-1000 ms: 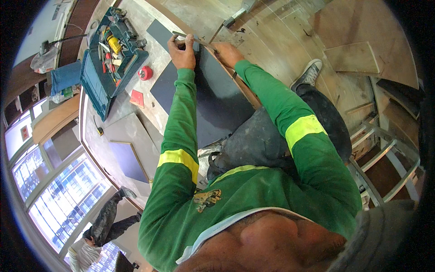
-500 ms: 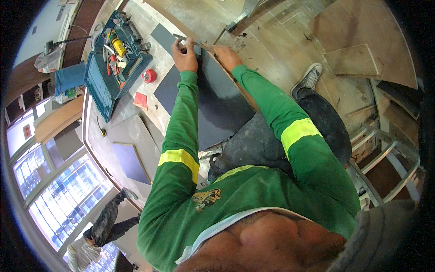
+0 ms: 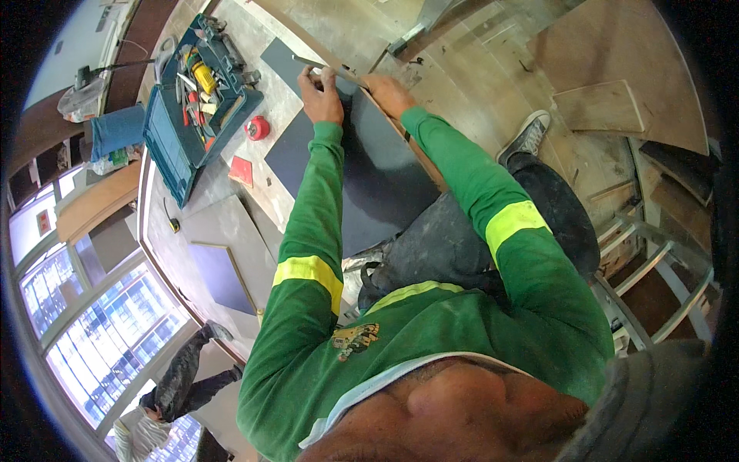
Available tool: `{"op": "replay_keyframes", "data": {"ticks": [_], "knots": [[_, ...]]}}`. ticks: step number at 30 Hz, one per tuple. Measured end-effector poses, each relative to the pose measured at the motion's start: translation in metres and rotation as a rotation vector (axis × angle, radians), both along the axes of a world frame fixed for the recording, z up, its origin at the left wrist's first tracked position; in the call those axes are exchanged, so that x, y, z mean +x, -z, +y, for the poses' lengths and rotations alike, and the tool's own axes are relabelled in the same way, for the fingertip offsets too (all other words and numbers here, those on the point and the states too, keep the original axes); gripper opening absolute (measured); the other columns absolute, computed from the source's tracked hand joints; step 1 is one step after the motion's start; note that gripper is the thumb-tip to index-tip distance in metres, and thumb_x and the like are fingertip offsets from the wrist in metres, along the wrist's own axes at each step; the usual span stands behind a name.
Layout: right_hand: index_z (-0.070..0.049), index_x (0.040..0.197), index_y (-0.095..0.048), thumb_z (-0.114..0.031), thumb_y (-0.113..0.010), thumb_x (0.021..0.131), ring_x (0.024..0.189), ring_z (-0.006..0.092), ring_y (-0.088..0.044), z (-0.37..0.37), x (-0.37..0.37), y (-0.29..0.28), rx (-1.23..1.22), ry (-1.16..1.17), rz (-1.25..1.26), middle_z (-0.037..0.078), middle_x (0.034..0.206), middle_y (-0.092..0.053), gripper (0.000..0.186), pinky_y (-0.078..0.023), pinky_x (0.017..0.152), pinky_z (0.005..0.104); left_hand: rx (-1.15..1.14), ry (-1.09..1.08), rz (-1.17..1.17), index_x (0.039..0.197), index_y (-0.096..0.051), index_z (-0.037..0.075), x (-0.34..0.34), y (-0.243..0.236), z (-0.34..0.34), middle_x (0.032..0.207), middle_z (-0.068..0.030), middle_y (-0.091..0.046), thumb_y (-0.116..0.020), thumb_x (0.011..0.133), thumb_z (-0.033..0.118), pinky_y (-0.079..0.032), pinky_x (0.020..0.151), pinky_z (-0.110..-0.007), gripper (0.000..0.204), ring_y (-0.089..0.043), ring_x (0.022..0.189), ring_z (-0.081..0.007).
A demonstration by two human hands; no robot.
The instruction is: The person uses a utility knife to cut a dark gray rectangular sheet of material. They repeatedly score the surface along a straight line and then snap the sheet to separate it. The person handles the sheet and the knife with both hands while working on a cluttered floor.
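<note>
A dark grey board point(image 3: 377, 173) lies before me, its long right edge pale brown. My left hand point(image 3: 321, 96) is closed above its far part, thumb and fingers pinching a small white thing point(image 3: 315, 71) too small to name for sure. Just beyond those fingers a thin metal strip point(image 3: 308, 61), like a ruler or the blade of a square, crosses the board toward my right hand. My right hand point(image 3: 387, 95) is closed over the board's right edge, at the strip's near end. Its fingertips are hidden, so what it grips is unclear.
To the left stands an open teal toolbox point(image 3: 173, 146) with several hand tools and a yellow-handled one point(image 3: 203, 77). Beside it are a red round tape measure point(image 3: 257, 128) and a red card-like piece point(image 3: 240, 171). A metal ladder point(image 3: 654, 266) lies right; another person point(image 3: 173, 393) is lower left.
My left hand has shifted slightly right and nearer to me, still pinching the white thing. My right hand stays at the edge, and the whole view has moved slightly.
</note>
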State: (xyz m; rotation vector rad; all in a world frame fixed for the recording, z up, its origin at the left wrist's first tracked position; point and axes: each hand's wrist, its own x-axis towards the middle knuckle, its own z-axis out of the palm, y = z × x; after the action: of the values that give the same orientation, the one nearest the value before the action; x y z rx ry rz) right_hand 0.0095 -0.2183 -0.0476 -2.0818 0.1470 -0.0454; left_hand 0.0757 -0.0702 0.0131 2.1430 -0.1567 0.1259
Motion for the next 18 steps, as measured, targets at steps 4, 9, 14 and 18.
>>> {"op": "replay_keyframes", "data": {"ticks": [4, 9, 14, 18], "knots": [[-0.001, 0.115, -0.066, -0.023, -0.055, 0.098, 0.108, 0.0475, -0.064, 0.004, 0.008, 0.017, -0.057, 0.005, -0.021, 0.028, 0.113, -0.069, 0.03, -0.05, 0.093, 0.0545, -0.102, -0.024, -0.025, 0.133, -0.057, -0.001, 0.004, -0.003, -0.002, 0.09, -0.009, -0.067, -0.076, 0.094, 0.049, -0.052, 0.085, -0.035, 0.066, -0.063, 0.086, -0.0204], [-0.001, 0.118, -0.066, -0.015, -0.063, 0.092, 0.108, 0.0466, -0.065, 0.001, -0.034, 0.062, -0.1, 0.049, 0.177, 0.028, 0.114, -0.069, 0.029, -0.051, 0.094, 0.0555, 0.144, -0.029, -0.042, 0.128, -0.06, -0.003, 0.009, -0.016, -0.006, 0.092, -0.0094, -0.065, -0.073, 0.097, 0.044, -0.052, 0.084, -0.034, 0.058, -0.065, 0.086, -0.0204], [-0.007, 0.119, -0.07, -0.015, -0.061, 0.092, 0.105, 0.0491, -0.065, -0.001, -0.019, 0.037, -0.096, 0.108, -0.01, 0.027, 0.108, -0.07, 0.03, -0.053, 0.09, 0.0566, -0.185, 0.011, -0.078, 0.129, -0.059, 0.0, 0.004, 0.002, 0.003, 0.105, -0.0138, -0.067, -0.051, 0.109, 0.045, -0.052, 0.091, -0.038, 0.05, -0.068, 0.094, -0.0215], [-0.009, 0.121, -0.07, -0.018, -0.055, 0.096, 0.106, 0.0487, -0.065, 0.003, 0.005, -0.007, -0.038, 0.012, -0.043, 0.028, 0.109, -0.069, 0.03, -0.053, 0.089, 0.0557, -0.084, -0.011, -0.051, 0.134, -0.056, 0.001, 0.003, 0.001, 0.003, 0.103, -0.0133, -0.069, -0.058, 0.103, 0.054, -0.052, 0.09, -0.04, 0.061, -0.068, 0.091, -0.0259]]}}
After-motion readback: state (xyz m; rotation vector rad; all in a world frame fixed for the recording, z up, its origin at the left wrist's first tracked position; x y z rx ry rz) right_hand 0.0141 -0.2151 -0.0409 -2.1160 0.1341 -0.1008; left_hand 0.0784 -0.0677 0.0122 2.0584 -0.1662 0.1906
